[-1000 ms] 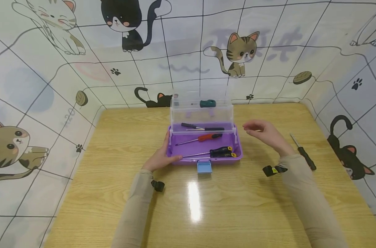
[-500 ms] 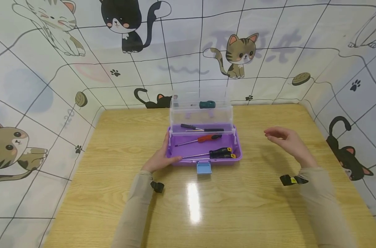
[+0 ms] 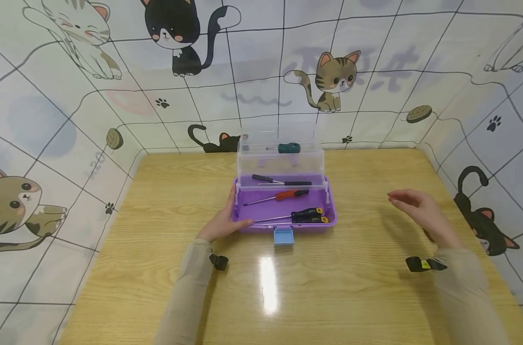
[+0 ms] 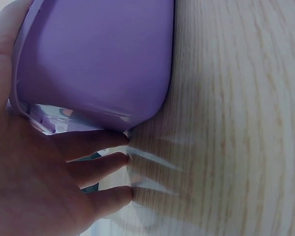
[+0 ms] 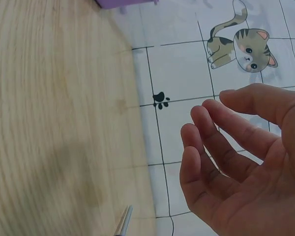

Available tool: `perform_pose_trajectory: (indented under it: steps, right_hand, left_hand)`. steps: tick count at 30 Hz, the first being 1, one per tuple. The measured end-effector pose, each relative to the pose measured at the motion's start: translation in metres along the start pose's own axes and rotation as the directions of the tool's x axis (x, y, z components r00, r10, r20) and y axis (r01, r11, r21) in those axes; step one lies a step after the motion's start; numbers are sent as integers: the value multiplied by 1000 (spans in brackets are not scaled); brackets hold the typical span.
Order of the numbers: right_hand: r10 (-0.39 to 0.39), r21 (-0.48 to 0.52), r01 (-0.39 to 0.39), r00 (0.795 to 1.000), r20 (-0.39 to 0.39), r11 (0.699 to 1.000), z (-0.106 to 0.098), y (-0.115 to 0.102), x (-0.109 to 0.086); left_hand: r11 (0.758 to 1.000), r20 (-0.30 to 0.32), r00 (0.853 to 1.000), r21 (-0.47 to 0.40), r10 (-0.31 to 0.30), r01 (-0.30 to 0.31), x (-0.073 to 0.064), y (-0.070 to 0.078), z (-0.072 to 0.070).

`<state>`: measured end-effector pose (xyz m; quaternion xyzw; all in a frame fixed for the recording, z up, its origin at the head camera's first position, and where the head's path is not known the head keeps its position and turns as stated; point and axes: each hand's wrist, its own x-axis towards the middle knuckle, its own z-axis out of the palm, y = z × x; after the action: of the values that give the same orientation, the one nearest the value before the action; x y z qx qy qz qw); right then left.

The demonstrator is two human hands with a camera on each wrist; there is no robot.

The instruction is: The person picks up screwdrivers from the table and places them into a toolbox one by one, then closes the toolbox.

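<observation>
My left hand holds the left end of a purple toolbox, thumb along its front rim and fingers down its side. In the left wrist view the fingertips reach the toolbox's lower corner. Inside lie a red-and-black screwdriver, two black-and-yellow screwdrivers at the front, and dark-handled screwdrivers behind the clear lid. My right hand hovers over the table's right side, fingers loosely bent and holding nothing. Below it a screwdriver is mostly hidden; its metal shaft shows in the right wrist view.
The toolbox's clear lid stands raised, with a teal screwdriver in its upper compartment. A blue latch hangs at the front. Walls with cat drawings close in the wooden table behind and at both sides.
My right hand has moved right, away from the toolbox, and now covers most of the screwdriver on the table. My left hand stays on the toolbox.
</observation>
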<state>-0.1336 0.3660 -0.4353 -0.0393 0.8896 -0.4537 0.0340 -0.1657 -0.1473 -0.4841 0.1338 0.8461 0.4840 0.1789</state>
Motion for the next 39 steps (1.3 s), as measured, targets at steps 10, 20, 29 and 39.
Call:
perform_pose_trajectory:
  steps: [10, 20, 29, 39]
  right_hand:
    - [51, -49, -53, 998, -32, 997, -12, 17, -17]
    - [115, -56, -119, 991, -71, 991, -22, 33, -29]
    - [147, -90, -158, 982, -115, 983, -27, 47, -34]
    - [224, -157, -231, 973, -65, 960, -29, 54, -43]
  left_hand:
    - [1000, 4, 1000, -2, -8, 8, 3, -5, 2]
    - [1000, -7, 1000, 7, 9, -9, 2, -4, 1]
    - [1000, -5, 1000, 7, 7, -7, 2, -4, 1]
    - [1000, -4, 1000, -9, 0, 0, 1, -2, 0]
